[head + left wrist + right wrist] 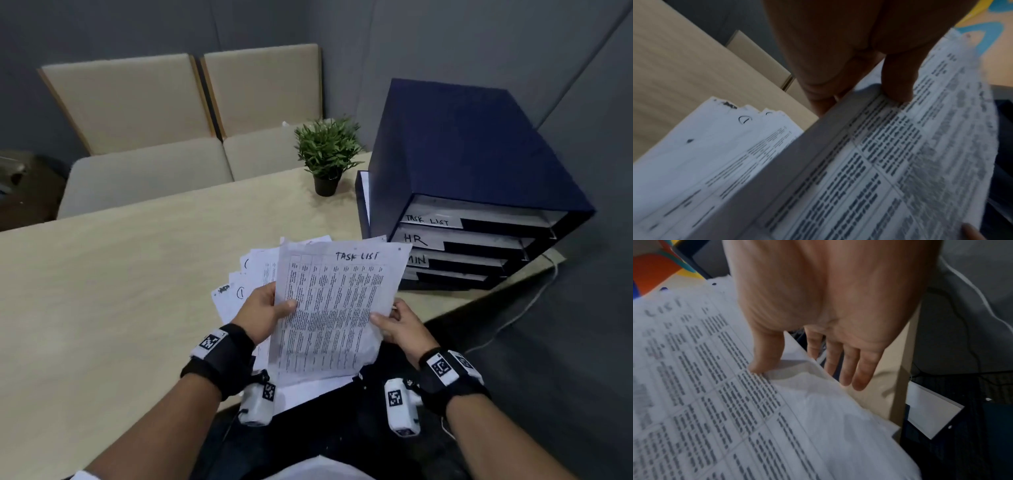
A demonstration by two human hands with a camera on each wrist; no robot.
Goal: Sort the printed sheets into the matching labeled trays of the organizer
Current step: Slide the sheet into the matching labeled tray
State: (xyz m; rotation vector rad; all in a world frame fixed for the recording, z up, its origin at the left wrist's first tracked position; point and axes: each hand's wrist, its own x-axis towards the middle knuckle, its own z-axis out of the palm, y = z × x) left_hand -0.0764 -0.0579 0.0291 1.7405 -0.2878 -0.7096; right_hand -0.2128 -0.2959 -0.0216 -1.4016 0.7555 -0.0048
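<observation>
Nearest the body, both wrists wear black straps with small white tagged cameras. The left hand (262,313) holds the left edge of a fanned stack of printed sheets (255,274), its thumb pressed on top of the front page and its other fingers hidden behind the paper. The right hand (399,323) pinches the right edge of the front sheet (337,308), thumb on the printed side; in the right wrist view its fingers (851,366) lie straight and close together behind the page. That front sheet is a printed table with "TASK LIST" handwritten at its top (the print itself is too blurred to read). It is raised above the near edge of the pale wooden counter (120,274), tilted toward the face.

Just beyond the papers, on the counter's right side, stands a dark blue organizer (469,164) with stacked trays labeled "TASK LIST" (428,220), "HR" (416,238), and one label partly covered by the sheet. Left of it sits a small potted plant (327,154). Past the counter are two beige chairs (164,123) against a grey wall.
</observation>
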